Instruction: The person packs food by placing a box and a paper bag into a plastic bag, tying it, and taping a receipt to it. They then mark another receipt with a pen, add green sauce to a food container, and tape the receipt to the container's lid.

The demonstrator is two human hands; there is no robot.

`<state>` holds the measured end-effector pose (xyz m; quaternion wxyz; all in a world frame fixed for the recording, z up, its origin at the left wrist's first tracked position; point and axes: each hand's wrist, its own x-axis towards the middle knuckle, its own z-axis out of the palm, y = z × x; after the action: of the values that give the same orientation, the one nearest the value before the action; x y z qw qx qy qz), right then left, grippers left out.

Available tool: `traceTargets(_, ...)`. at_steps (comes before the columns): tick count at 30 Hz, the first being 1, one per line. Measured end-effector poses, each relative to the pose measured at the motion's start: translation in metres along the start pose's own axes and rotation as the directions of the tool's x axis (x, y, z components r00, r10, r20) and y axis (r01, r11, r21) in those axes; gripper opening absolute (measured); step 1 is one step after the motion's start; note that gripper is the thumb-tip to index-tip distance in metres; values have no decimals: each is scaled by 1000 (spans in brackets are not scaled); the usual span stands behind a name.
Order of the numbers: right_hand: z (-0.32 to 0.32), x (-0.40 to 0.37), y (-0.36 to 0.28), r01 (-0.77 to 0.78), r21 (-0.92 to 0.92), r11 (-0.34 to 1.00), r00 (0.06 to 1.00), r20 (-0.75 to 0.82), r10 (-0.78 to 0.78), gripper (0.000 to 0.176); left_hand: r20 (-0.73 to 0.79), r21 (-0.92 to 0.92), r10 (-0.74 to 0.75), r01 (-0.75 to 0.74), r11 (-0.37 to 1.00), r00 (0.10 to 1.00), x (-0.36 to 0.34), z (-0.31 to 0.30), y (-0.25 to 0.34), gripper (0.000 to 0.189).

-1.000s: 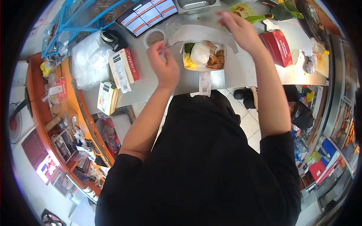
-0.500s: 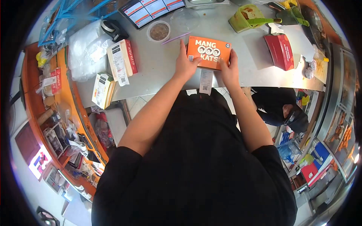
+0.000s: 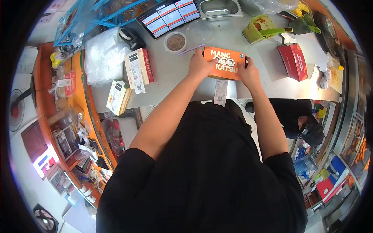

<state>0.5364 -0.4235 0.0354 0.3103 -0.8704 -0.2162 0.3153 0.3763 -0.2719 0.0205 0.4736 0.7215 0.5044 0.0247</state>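
An orange food box (image 3: 224,62) printed "MANG KATSU" is held at the metal counter between both of my hands. My left hand (image 3: 201,65) grips its left end, thumb on the top face. On the right end, my right hand (image 3: 249,72) is closed with its thumb on the edge. A paper receipt (image 3: 220,93) hangs below the box's near side, over the counter edge. Beyond my left hand lie a purple pen-like stick (image 3: 192,49) and a round tub of brown food (image 3: 175,42).
Left on the counter are two labelled boxes (image 3: 136,70) (image 3: 117,97), clear plastic bags (image 3: 103,58) and a tape dispenser (image 3: 131,37). A tablet (image 3: 168,17) stands behind. Rightward are a red box (image 3: 293,62) and a green container (image 3: 259,29). A person in black (image 3: 297,118) is low at right.
The view has shifted, so the counter and everything on it appear further right and lower. Both hands still hold the orange box, and the fingers of my left hand now sit less extended.
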Motion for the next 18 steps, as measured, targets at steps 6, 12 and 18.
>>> traceTargets(6, -22, 2, -13, -15, -241, 970, 992, 121, 45, 61, 48, 112, 86, -91, 990, 995, -4, -23, 10, 78)
traceTargets(12, -4, -12, 10, -91, 15, 996, 995, 35, 90, 58, 58, 76, 57, -61, 995, 997, -30, 1, -15, 71)
traceTargets(18, -4, -14, 15, -59, -111, 992, 973, 216, 82, 51, -114, 104, 275, -264, 959, 955, -33, 20, -35, 68)
